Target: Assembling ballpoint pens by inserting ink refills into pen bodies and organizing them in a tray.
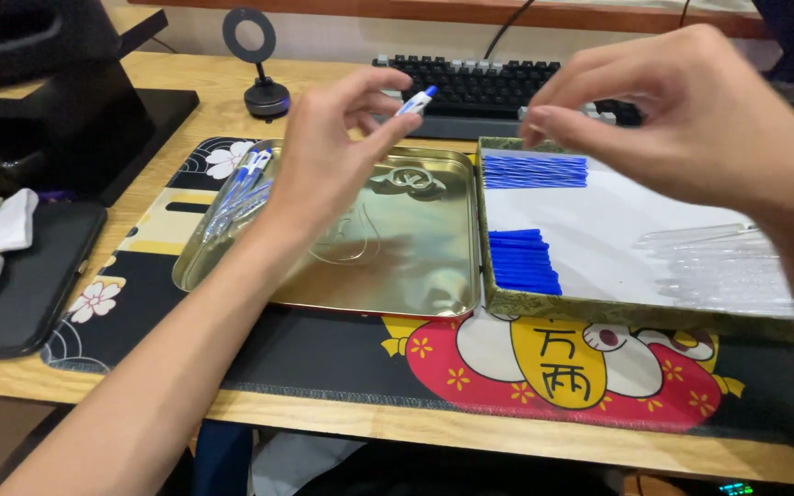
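**A:** so what's the weak spot here? Left hand (328,152) has that little blue-capped pen (416,100) pinched only by thumb and fingertips, up in the air over the gold metal tray (388,276).

**B:** yeah, a grip that light on something that slim looks easy to lose imo. If it slips it probably drops into the tray or bounces toward the keyboard (480,87). The right hand (682,119) is empty, fingers curled loose with the tips nearly together, just beside the pen tip but not touching it.

**A:** anything else close enough to get knocked?

**B:** the box lid (618,230) under the right hand, with blue refills (535,171), blue caps (523,262) and clear barrels (723,266) laid out in groups. A dipping wrist could scatter them. The finished pens (241,188) at the tray's left edge are well apart from both hands.
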